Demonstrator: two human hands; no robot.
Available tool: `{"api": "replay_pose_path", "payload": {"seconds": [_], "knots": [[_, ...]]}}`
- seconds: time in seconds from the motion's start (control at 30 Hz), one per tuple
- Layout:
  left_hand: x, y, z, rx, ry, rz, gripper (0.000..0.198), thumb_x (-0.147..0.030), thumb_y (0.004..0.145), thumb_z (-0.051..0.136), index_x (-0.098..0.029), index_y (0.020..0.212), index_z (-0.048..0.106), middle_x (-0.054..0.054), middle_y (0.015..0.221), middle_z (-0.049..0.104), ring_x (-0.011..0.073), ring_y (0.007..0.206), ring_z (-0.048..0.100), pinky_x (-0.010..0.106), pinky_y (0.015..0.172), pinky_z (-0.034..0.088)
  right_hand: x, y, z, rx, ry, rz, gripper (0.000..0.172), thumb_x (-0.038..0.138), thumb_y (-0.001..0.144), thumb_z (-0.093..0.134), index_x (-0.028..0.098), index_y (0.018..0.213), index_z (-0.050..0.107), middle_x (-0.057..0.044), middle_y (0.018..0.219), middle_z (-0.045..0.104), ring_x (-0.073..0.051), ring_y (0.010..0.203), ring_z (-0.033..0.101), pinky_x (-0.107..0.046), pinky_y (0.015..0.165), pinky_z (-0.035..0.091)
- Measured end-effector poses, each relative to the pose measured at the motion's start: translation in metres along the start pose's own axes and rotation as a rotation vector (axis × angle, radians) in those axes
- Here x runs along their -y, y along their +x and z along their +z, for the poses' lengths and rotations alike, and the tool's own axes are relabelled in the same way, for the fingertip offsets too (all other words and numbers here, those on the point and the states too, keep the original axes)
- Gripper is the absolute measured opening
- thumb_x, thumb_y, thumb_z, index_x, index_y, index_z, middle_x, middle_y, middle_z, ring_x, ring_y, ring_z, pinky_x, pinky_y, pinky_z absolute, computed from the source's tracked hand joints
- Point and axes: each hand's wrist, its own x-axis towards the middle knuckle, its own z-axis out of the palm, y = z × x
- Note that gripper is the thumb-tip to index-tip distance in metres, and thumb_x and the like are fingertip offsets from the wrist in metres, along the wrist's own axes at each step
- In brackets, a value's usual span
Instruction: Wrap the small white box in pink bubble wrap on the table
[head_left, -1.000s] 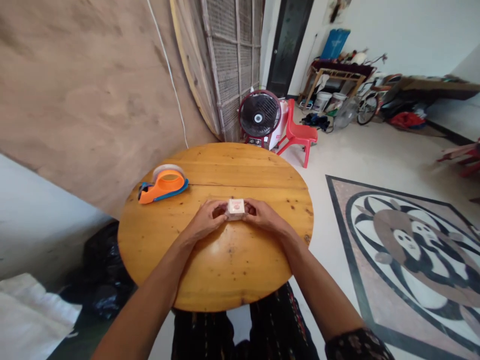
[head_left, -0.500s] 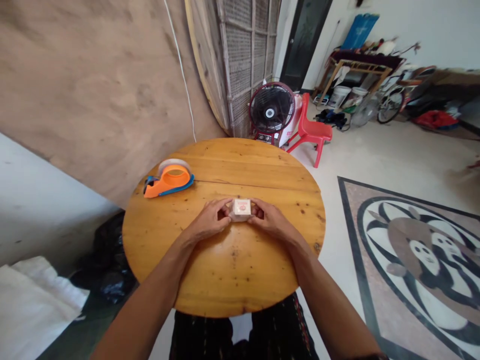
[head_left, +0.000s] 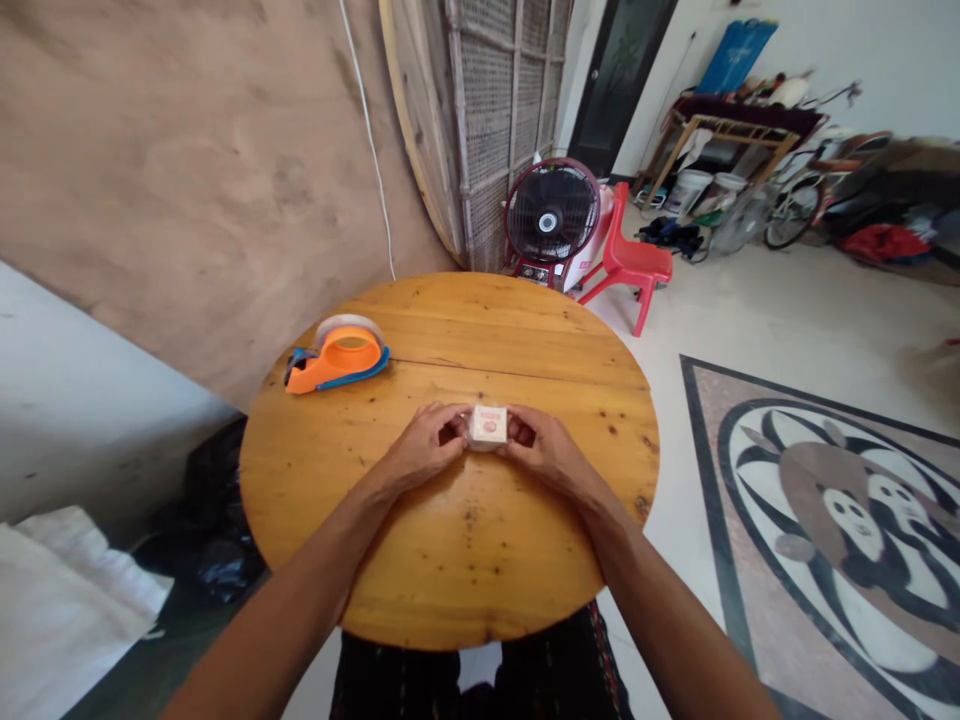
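Note:
A small white box (head_left: 488,424) with a red print on top rests on the round wooden table (head_left: 450,560), near its middle. My left hand (head_left: 421,448) grips the box's left side with curled fingers. My right hand (head_left: 544,450) grips its right side the same way. An orange and blue tape dispenser (head_left: 336,358) with a roll of clear tape lies at the table's far left, well apart from both hands.
A brown wall runs along the left, with a wooden lattice panel (head_left: 495,110) leaning behind the table. A black fan (head_left: 550,218) and a red plastic chair (head_left: 628,262) stand beyond the far edge. White cloth (head_left: 60,600) and a black bag (head_left: 206,540) lie at lower left.
Both hands have kept hold of the small box on the table. The view has shifted slightly, so the table and box sit a little further right and lower in the picture.

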Motion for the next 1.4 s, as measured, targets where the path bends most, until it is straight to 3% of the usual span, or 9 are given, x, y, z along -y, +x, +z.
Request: {"api": "replay_pose_path", "payload": {"seconds": [0.13, 0.33, 0.53, 0.73, 0.9, 1.1, 1.23, 1.4], "knots": [[-0.005, -0.001, -0.002, -0.053, -0.062, 0.011, 0.042, -0.016, 0.077, 0.055, -0.016, 0.119, 0.061, 0.005, 0.092, 0.065, 0.0172, 0.084, 0.06, 0.033, 0.085, 0.048, 0.004, -0.002, -0.002, -0.07, -0.034, -0.04, 0.035, 0.028, 0.075, 0.067, 0.02, 0.11, 0.065, -0.002, 0.083, 0.064, -0.014, 0.072, 0.053, -0.025, 0.066, 0.04], [0.0, -0.001, 0.0, 0.017, 0.067, 0.007, 0.042, -0.014, 0.073, 0.054, -0.016, 0.114, 0.063, 0.005, 0.088, 0.065, 0.0197, 0.085, 0.057, 0.037, 0.085, 0.046, 0.006, -0.003, -0.007, -0.003, -0.146, 0.005, 0.04, 0.027, 0.073, 0.069, 0.021, 0.112, 0.065, -0.001, 0.081, 0.064, -0.014, 0.07, 0.052, -0.026, 0.067, 0.039], [-0.001, -0.002, -0.006, 0.062, -0.01, -0.028, 0.07, -0.017, 0.069, 0.053, -0.011, 0.138, 0.041, 0.004, 0.088, 0.063, 0.0195, 0.086, 0.058, 0.037, 0.088, 0.046, -0.001, -0.004, -0.008, -0.003, -0.151, 0.005, 0.077, 0.037, 0.069, 0.076, 0.017, 0.137, 0.046, -0.003, 0.091, 0.065, -0.015, 0.071, 0.054, -0.031, 0.074, 0.041], [-0.013, 0.002, -0.007, 0.093, 0.08, -0.053, 0.045, -0.027, 0.074, 0.058, -0.015, 0.118, 0.061, 0.004, 0.087, 0.064, 0.0199, 0.084, 0.056, 0.036, 0.085, 0.044, 0.012, -0.004, -0.008, 0.019, -0.152, -0.016, 0.038, 0.024, 0.076, 0.068, 0.022, 0.114, 0.062, -0.001, 0.089, 0.065, -0.014, 0.075, 0.053, -0.028, 0.071, 0.037], [-0.014, 0.004, -0.011, 0.172, 0.1, -0.016, 0.023, -0.031, 0.078, 0.057, -0.017, 0.092, 0.068, 0.002, 0.078, 0.062, 0.0186, 0.078, 0.054, 0.034, 0.079, 0.044, 0.015, -0.002, -0.007, 0.029, -0.175, -0.034, 0.026, 0.025, 0.077, 0.067, 0.02, 0.103, 0.065, -0.002, 0.085, 0.064, -0.015, 0.075, 0.053, -0.028, 0.069, 0.036], [-0.013, 0.0, -0.009, 0.033, -0.06, -0.082, 0.051, -0.032, 0.077, 0.058, -0.015, 0.125, 0.056, 0.004, 0.089, 0.061, 0.0182, 0.082, 0.057, 0.032, 0.077, 0.048, 0.007, -0.007, -0.017, 0.0, -0.117, -0.02, 0.06, 0.036, 0.076, 0.072, 0.02, 0.13, 0.052, -0.005, 0.096, 0.064, -0.017, 0.078, 0.056, -0.033, 0.077, 0.044], [-0.018, -0.001, -0.001, -0.058, -0.057, -0.076, 0.05, -0.037, 0.08, 0.06, -0.015, 0.125, 0.056, 0.007, 0.099, 0.059, 0.0195, 0.091, 0.056, 0.034, 0.082, 0.049, 0.018, -0.002, -0.037, -0.04, -0.147, -0.059, 0.041, 0.038, 0.083, 0.065, 0.021, 0.12, 0.06, -0.006, 0.1, 0.063, -0.018, 0.085, 0.059, -0.034, 0.081, 0.046], [-0.021, 0.002, 0.008, -0.097, -0.061, -0.03, 0.047, -0.034, 0.081, 0.061, -0.015, 0.123, 0.057, 0.012, 0.119, 0.055, 0.0246, 0.115, 0.05, 0.041, 0.1, 0.043, 0.029, 0.026, -0.048, 0.133, -0.207, -0.123, 0.034, 0.034, 0.082, 0.067, 0.022, 0.113, 0.064, -0.006, 0.11, 0.065, -0.017, 0.091, 0.061, -0.031, 0.081, 0.046]]}}
